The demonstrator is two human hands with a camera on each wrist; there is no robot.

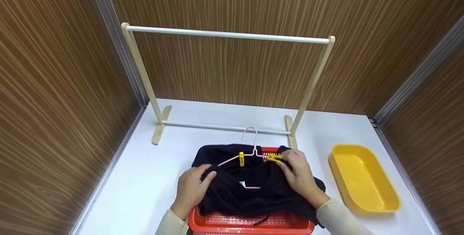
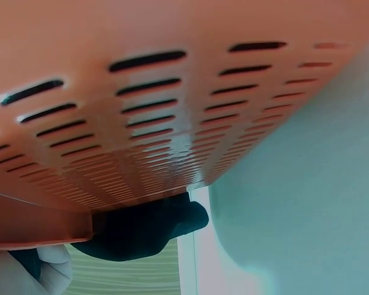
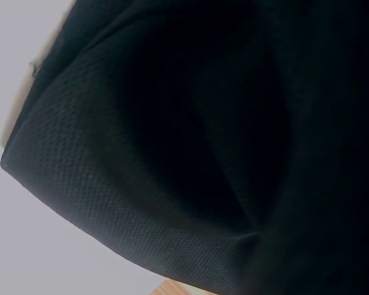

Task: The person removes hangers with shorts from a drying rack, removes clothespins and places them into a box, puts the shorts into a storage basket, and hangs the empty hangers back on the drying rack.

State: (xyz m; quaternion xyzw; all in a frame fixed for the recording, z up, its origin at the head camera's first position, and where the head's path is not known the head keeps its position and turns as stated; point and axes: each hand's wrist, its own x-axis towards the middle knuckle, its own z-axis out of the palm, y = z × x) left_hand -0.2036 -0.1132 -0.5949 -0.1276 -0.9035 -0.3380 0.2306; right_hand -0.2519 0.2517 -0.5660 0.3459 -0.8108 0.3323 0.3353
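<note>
A black shirt (image 1: 232,198) lies spread over a red basket (image 1: 250,227), with a pink hanger (image 1: 229,160) partly inside its neck opening. My left hand (image 1: 191,188) grips the shirt's left shoulder over the hanger's arm; in the left wrist view its fingers (image 2: 54,270) show by the basket rim with dark cloth between them. My right hand (image 1: 299,173) pinches the shirt's right shoulder, fingertips close beside a yellow clothespin (image 1: 274,158) on the hanger. Another yellow clothespin (image 1: 241,159) sits left of the hook. Black cloth (image 3: 111,160) fills most of the right wrist view.
Behind the basket stands a wooden rack with a white top rail (image 1: 228,34) and a low crossbar (image 1: 217,127). To the right, a yellow tray (image 1: 362,180) rests on the white table (image 1: 145,184). Wood-grain panels (image 1: 224,3) enclose the back and sides.
</note>
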